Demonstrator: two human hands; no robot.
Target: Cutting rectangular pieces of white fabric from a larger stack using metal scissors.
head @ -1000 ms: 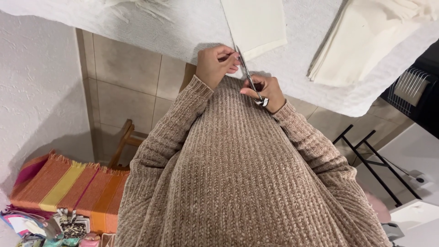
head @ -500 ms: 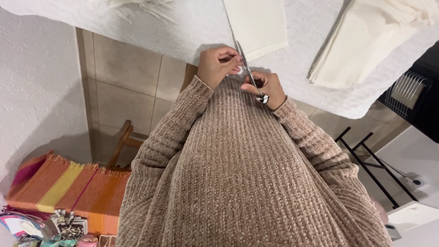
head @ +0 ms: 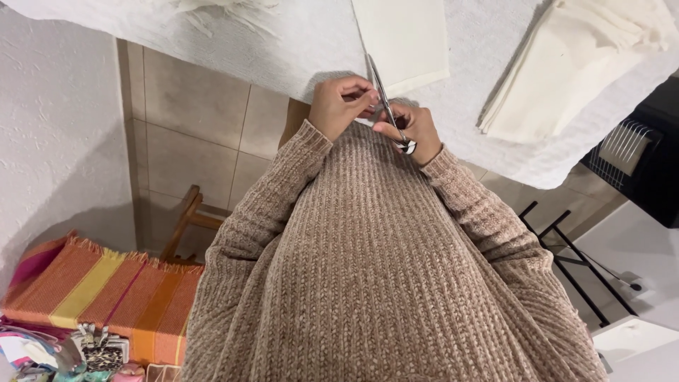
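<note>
Scissors [head: 382, 95] gripped in right hand [head: 411, 127], fingers closed through patterned handle loops, blades pointed away toward cream fabric piece [head: 404, 39]. Left hand [head: 339, 106] curled, fingertips pinched at blades near table edge (what is pinched cannot be told). Both hands held close together, touching, above white textured table cover [head: 297, 42]. Folded cream cloth [head: 573, 64] laid further right. Striped orange textile [head: 99, 293] seen below left, beside tiled floor [head: 198, 120].
</note>
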